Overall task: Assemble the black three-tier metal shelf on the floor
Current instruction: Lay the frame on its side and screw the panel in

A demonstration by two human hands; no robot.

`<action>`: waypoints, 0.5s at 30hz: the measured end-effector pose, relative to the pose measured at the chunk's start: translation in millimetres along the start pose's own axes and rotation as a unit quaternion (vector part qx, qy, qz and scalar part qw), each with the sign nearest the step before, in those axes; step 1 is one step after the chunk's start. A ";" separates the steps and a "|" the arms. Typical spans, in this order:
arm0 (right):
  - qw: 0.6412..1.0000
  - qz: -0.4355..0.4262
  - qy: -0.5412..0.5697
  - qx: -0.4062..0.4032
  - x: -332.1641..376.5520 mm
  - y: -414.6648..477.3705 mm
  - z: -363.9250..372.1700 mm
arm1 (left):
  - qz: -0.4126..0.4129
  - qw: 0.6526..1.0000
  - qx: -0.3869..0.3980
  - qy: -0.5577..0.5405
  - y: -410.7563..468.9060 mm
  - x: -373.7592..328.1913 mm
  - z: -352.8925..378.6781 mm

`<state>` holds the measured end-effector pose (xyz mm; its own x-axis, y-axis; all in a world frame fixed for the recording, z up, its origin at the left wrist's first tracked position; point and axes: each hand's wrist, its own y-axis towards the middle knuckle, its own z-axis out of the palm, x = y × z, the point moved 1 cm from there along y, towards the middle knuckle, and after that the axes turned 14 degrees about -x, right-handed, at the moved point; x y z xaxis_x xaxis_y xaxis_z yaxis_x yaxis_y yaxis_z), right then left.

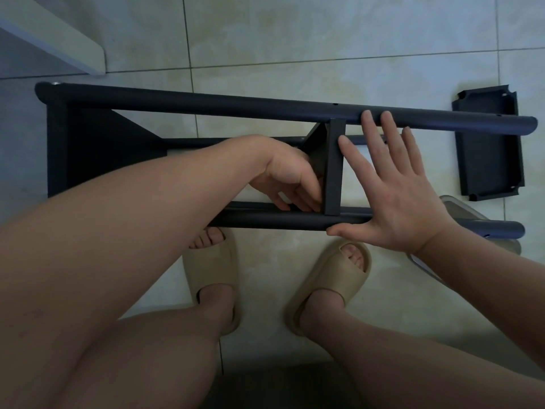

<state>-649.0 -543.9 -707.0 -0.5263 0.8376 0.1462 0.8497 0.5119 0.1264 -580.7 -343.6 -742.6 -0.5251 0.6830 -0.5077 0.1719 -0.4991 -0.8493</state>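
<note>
Pressing the black metal middle tier point(333, 172) of the black tubular shelf frame point(206, 103), the right grip point(395, 187) lies spread; the left grip point(286, 175) curls at the tier's 9 o'clock, its hold unclear.

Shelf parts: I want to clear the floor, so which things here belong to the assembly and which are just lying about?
Job: shelf frame, middle tier held by the left hand, right hand flat on the frame, loose tier.
Lying about: clear plastic piece, white panel.
</note>
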 end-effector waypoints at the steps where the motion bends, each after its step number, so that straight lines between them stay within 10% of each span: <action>1: 1.000 0.001 0.000 0.000 0.0 -0.2 0.3 | 0.000 1.000 -0.001 0.001 0.7 -0.1 -0.1; 15: 1.000 0.003 0.001 0.004 0.7 -0.4 -0.4 | 0.053 0.998 -0.030 -0.010 3.6 1.7 6.1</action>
<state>-649.8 -543.6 -706.6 -0.5217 0.8402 0.1482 0.8528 0.5088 0.1173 -586.1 -347.4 -745.7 -0.5182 0.6167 -0.5925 0.2773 -0.5343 -0.7986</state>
